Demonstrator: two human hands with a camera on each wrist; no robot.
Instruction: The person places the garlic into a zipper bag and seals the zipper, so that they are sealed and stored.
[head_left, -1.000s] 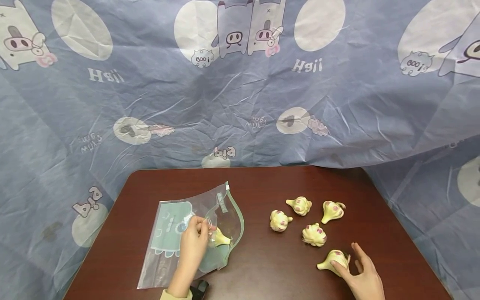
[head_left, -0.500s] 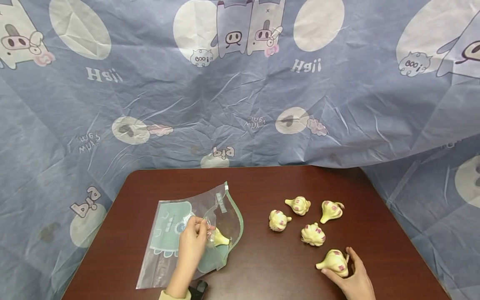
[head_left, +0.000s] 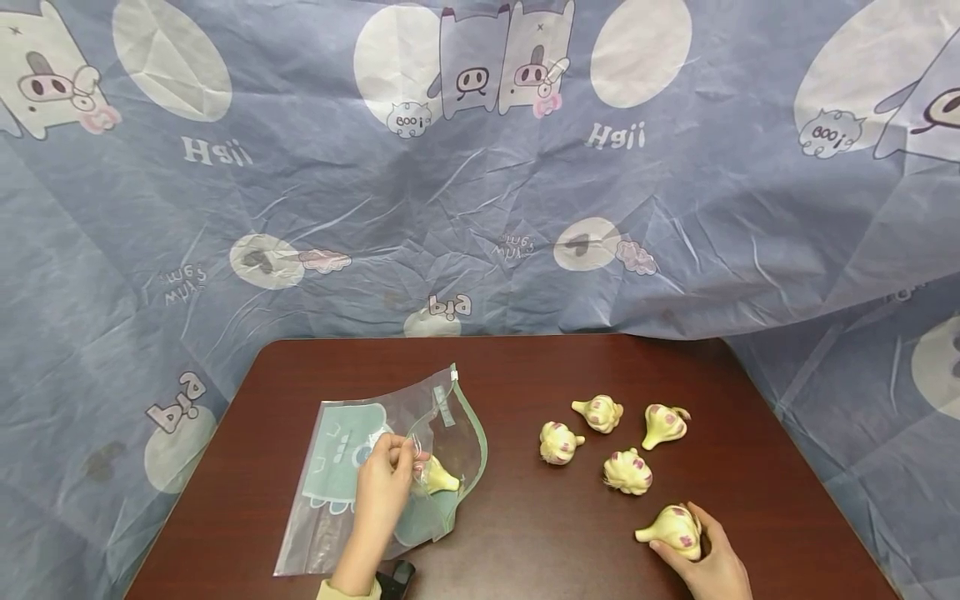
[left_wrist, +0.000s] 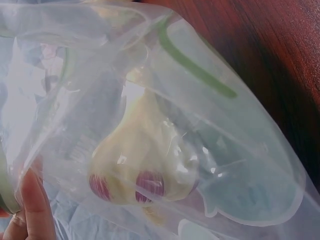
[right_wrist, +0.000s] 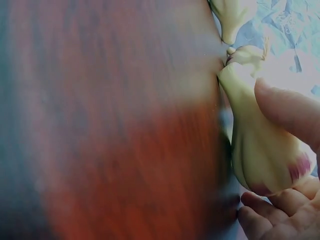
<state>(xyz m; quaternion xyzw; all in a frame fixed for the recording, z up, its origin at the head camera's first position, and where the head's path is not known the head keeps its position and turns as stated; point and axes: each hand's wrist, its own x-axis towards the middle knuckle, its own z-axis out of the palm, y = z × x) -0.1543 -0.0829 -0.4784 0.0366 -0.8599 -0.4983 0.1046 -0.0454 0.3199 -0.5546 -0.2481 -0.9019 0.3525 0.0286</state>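
In the head view my left hand (head_left: 388, 479) pinches the upper layer of a clear zip bag (head_left: 311, 533) with a pale green print, raising its mouth. Inside the bag lies a garlic bulb (head_left: 441, 477), stem toward the opening; the left wrist view shows this garlic bulb (left_wrist: 145, 150) through the plastic, with my fingers (left_wrist: 37, 205) at the lower left. At the front right, my right hand (head_left: 708, 560) grips another garlic bulb (head_left: 675, 530), thumb on the near side and fingers on the far side. It lies at the tabletop, stem pointing left.
Several more garlic bulbs lie behind my right hand, among them a garlic bulb (head_left: 628, 472) close by and a garlic bulb (head_left: 559, 442) toward the bag. The brown table (head_left: 517, 533) ends at a blue patterned cloth (head_left: 480, 275).
My right hand has moved left and its thumb and fingers have closed round the front garlic bulb, which has turned slightly. My left hand and the bag have stayed put.
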